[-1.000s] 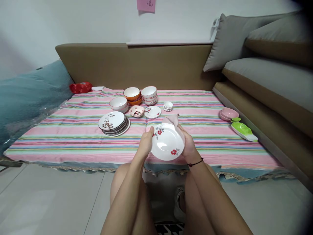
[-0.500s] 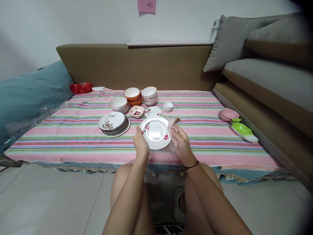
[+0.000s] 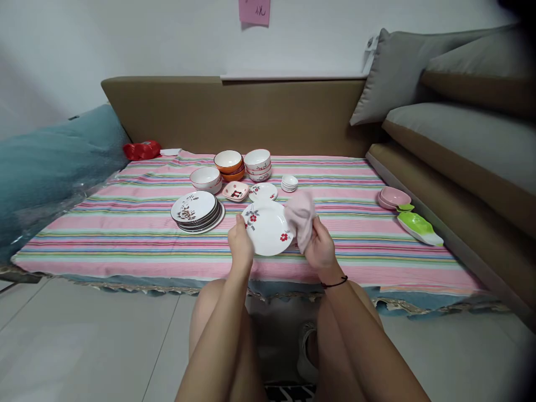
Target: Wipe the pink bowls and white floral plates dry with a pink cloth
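Note:
My left hand (image 3: 242, 245) grips the left rim of a white plate (image 3: 268, 230) with red flowers and grey leaves, thumb on top. The plate is held up above the striped cloth, tilted toward me. In my right hand (image 3: 321, 245) is a pale pink cleaning cloth (image 3: 300, 219), slightly blurred, bunched at the plate's right edge. Just beyond the plate lies a similar flowered plate (image 3: 263, 192). A square pink dish (image 3: 235, 191) sits left of that one, and a stack of small white dishes (image 3: 289, 182) to its right.
Stacked brown-patterned plates (image 3: 195, 207) stand on the left. Behind are white bowls (image 3: 205, 177), orange bowls (image 3: 228, 161) and more flowered bowls (image 3: 257, 160). Pink bowls (image 3: 394, 196) and a green dish (image 3: 416, 224) lie far right, beside stacked cushions (image 3: 452, 134). A red bundle (image 3: 141, 150) is back left.
The plate has moved left and slightly away from me since the first frame. My right hand has shifted from behind its right rim, and the cleaning cloth now bunches up over that edge.

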`<state>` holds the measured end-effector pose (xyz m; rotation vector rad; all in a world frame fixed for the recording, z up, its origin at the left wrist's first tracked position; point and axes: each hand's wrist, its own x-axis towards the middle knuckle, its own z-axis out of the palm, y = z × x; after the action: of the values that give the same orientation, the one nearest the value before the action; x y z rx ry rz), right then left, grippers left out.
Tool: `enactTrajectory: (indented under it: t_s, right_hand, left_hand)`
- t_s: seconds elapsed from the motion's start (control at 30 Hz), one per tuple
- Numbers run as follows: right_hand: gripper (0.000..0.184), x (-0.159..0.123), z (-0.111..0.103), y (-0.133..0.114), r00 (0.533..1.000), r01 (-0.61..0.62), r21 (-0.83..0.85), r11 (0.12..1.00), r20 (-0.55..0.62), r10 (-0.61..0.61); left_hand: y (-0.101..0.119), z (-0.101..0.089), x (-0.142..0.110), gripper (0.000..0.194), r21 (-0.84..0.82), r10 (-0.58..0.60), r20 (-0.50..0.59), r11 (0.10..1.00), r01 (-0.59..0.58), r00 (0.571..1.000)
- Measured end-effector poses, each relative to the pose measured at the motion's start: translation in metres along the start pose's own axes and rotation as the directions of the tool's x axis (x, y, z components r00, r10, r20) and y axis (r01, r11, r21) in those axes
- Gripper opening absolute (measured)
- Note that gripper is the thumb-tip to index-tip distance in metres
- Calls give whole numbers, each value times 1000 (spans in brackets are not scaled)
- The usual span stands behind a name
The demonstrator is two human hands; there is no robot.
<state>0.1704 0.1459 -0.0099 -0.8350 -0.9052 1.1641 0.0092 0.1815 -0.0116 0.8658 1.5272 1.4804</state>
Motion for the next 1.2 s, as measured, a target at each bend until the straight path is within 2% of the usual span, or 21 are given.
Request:
enactTrajectory:
  t_s: [0.07, 0.13, 0.23, 0.3, 0.33, 0.4, 0.47, 0.53, 0.63, 0.77, 0.83, 0.9, 1.0, 1.07, 1.13, 1.2]
  right_hand:
    - [42, -2, 0, 2, 994, 31, -188, 982, 111, -10]
    - [32, -3, 0, 4, 968, 186, -430, 884, 235, -90]
    - [24, -2, 3, 8, 858, 491, -605, 627, 459, -230]
    - [27, -2, 6, 9, 789, 604, -626, 494, 558, -257]
    - [28, -2, 7, 10, 772, 630, -644, 435, 583, -254]
    - [27, -3, 9, 11, 766, 643, -699, 314, 597, -239]
    - [28, -4, 10, 12, 779, 626, -752, 205, 590, -215]
    - [29, -5, 11, 15, 792, 606, -784, 133, 578, -197]
    - [30, -3, 10, 18, 775, 630, -767, 123, 610, -166]
    - [25, -4, 11, 17, 675, 736, -650, 190, 728, -122]
    - [24, -6, 11, 14, 630, 773, -603, 197, 767, -125]
    - [24, -9, 9, 11, 608, 792, -583, 180, 780, -151]
    - [25, -12, 4, 8, 620, 784, -608, 126, 754, -217]
    - [25, -12, 1, 7, 661, 745, -661, 91, 712, -236]
    - [26, -11, -2, 7, 710, 693, -717, 68, 664, -233]
    - [27, -11, -3, 7, 742, 659, -749, 63, 636, -212]
  left_hand:
    - [0, -1, -3, 47, 85, 67, 34, 994, -70, 997]
    - [2, -2, -5, 48, 145, 143, 71, 978, -152, 987]
    - [5, -2, -9, 49, 209, 205, 119, 951, -226, 972]
    - [6, -1, -10, 49, 234, 205, 153, 943, -237, 967]
    - [7, -1, -11, 50, 239, 201, 174, 941, -239, 964]
    - [7, 0, -13, 50, 249, 200, 209, 936, -249, 957]
    - [7, 2, -16, 50, 250, 205, 243, 931, -266, 948]
    - [6, 4, -18, 49, 250, 195, 269, 931, -264, 943]
    - [2, 6, -19, 50, 250, 170, 240, 941, -230, 956]
    - [-3, 4, -13, 52, 239, 193, 141, 945, -223, 971]
    - [-3, 1, -7, 52, 210, 169, 89, 960, -184, 982]
    - [-1, -1, -1, 53, 136, 120, 18, 983, -121, 993]
    - [5, -5, 5, 52, -4, 85, -40, 996, -85, 996]
    - [7, -6, 6, 50, -7, 99, -11, 995, -99, 995]
    - [7, -6, 4, 48, 89, 122, 89, 988, -129, 989]
    - [7, -4, -1, 48, 201, 124, 247, 964, -176, 961]
